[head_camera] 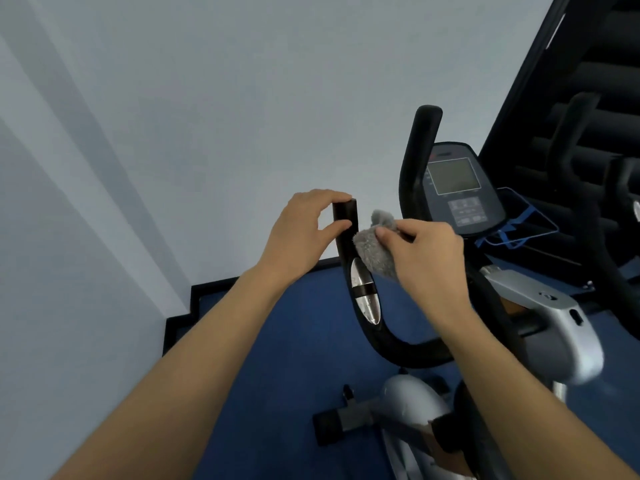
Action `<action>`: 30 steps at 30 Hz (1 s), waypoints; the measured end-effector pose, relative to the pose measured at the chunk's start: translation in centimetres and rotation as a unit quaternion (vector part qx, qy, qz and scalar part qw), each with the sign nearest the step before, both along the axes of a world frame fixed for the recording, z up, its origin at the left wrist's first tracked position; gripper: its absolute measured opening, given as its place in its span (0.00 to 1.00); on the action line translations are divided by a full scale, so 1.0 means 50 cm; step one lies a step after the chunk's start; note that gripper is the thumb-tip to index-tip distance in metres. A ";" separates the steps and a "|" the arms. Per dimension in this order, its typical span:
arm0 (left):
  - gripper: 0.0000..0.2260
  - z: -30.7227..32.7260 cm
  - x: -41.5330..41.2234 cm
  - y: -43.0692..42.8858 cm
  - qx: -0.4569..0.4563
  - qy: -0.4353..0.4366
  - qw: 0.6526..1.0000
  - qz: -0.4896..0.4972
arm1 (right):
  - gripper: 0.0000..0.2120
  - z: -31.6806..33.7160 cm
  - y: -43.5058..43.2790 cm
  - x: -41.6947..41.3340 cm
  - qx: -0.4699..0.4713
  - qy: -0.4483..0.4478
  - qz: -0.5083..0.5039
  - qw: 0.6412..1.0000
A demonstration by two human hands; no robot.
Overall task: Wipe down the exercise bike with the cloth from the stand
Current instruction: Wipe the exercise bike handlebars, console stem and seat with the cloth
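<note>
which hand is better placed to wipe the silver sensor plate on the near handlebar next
Right. The right hand already holds the fluffy grey cloth against the curved black handlebar, just above the silver sensor plate. The left hand has no cloth and pinches the bar's top end, apparently steadying it.
</note>
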State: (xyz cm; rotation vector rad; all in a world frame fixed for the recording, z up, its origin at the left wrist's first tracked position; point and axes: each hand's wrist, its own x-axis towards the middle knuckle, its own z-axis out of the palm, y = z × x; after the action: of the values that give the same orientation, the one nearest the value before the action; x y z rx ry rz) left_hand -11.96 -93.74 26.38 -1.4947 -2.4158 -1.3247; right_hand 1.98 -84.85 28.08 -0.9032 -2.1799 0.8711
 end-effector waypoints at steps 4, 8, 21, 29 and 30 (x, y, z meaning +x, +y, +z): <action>0.17 -0.009 0.008 -0.003 0.013 -0.018 1.000 0.006 | 0.13 -0.018 -0.024 0.021 0.021 -0.031 0.031 0.999; 0.17 -0.015 0.011 -0.002 0.016 -0.017 1.000 0.009 | 0.13 -0.044 -0.045 0.006 0.058 -0.032 0.044 0.997; 0.16 -0.022 0.016 0.002 0.030 -0.029 0.999 0.013 | 0.11 -0.065 -0.055 -0.016 0.119 -0.095 0.027 0.988; 0.22 -0.033 0.034 -0.001 0.003 -0.010 1.000 0.016 | 0.13 -0.050 -0.026 0.050 0.054 -0.092 0.062 0.992; 0.25 -0.037 0.042 -0.002 -0.004 -0.013 1.000 0.011 | 0.12 -0.040 -0.020 0.060 0.042 -0.060 0.049 0.996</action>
State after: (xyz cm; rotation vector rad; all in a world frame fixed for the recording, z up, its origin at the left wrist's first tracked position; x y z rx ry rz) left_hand -9.86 -93.84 24.52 -1.4581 -2.4484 -1.3393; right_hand 4.98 -85.84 26.08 -0.8322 -2.3635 0.7816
